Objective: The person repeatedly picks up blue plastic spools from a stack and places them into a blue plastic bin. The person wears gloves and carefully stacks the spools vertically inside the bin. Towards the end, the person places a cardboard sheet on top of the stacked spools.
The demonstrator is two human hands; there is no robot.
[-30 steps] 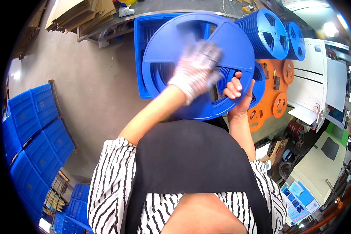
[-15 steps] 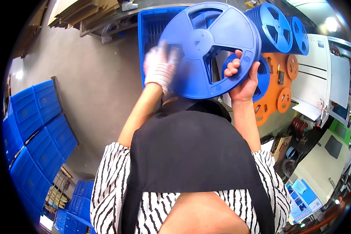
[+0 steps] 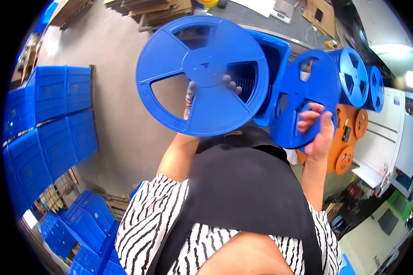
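Note:
My left hand (image 3: 191,95), in a pale striped glove, grips a large blue plastic reel (image 3: 213,112) from behind. Its fingertips show through two of the reel's cut-outs; the palm is hidden. The reel faces me nearly flat on. To the right, my bare right hand (image 3: 317,133) has its fingers curled through an opening of another blue reel (image 3: 323,82), which is tilted and seen at a slant. The two reels are apart. Behind them stands a blue bin (image 3: 280,46) with several dark blue reels inside, partly covered by the held ones.
Stacks of blue reels (image 3: 353,75) stand at the right, beside an orange stand (image 3: 346,151). A grey worktable (image 3: 252,20) runs behind, with a scale (image 3: 282,10) on it. Stacked blue crates (image 3: 59,119) line the left, and cardboard (image 3: 156,9) lies at the far left.
Earlier my right hand held the reels together while my left hand moved blurred beside them. Now one reel is in my left hand, moved left, with another in my right. The view has shifted.

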